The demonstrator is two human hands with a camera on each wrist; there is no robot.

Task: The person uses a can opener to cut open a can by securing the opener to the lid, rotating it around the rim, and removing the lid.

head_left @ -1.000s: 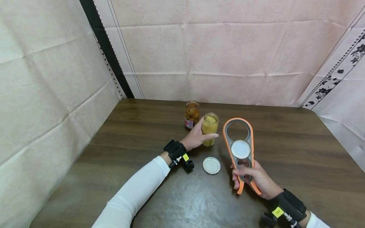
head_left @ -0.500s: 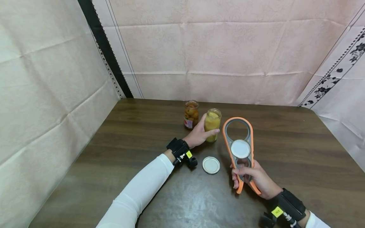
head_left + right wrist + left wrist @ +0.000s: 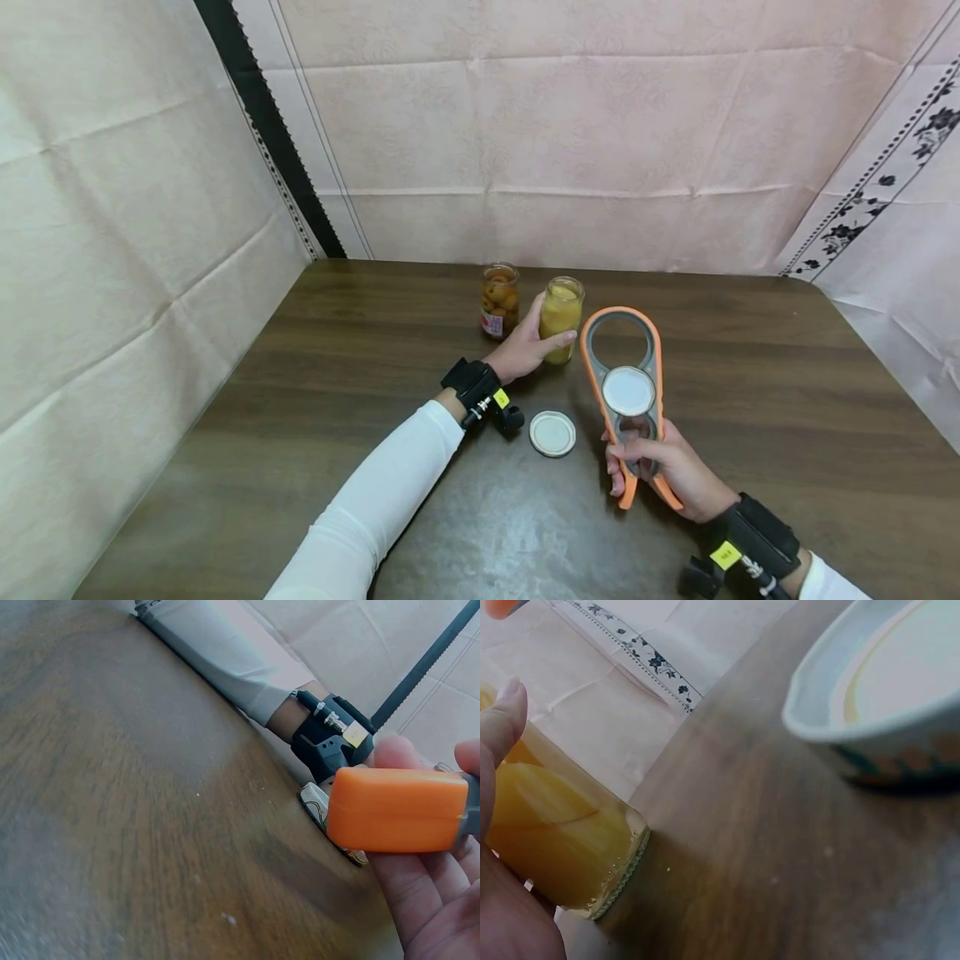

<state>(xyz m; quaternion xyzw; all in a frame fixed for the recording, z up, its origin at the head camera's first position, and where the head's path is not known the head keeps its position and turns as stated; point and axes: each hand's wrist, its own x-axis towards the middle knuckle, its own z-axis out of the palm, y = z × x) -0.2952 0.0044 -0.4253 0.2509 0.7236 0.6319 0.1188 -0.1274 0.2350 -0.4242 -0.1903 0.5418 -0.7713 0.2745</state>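
Observation:
My left hand [image 3: 525, 348] grips an open glass jar of yellow fruit [image 3: 561, 312], thumb across its front. In the left wrist view the jar's base [image 3: 619, 881] leans close over the table. My right hand [image 3: 686, 475] holds an orange-and-grey jar opener [image 3: 652, 365] by its handles, its large ring pointing away from me. A white lid [image 3: 628, 391] sits in the opener's middle opening. Between the hands, a second white lid [image 3: 552, 433] lies on the table with its inside up. In the right wrist view an orange handle end [image 3: 397, 810] covers part of the fingers.
A lidless jar of orange-brown round fruit [image 3: 499, 304] stands just left of the held jar, near the back edge of the brown wooden table [image 3: 787, 400]. Pale cloth [image 3: 600, 133] hangs behind the table and along its sides.
My left hand has carried the yellow fruit jar a little toward the back and to the right. The right hand keeps its hold on the jar opener almost still.

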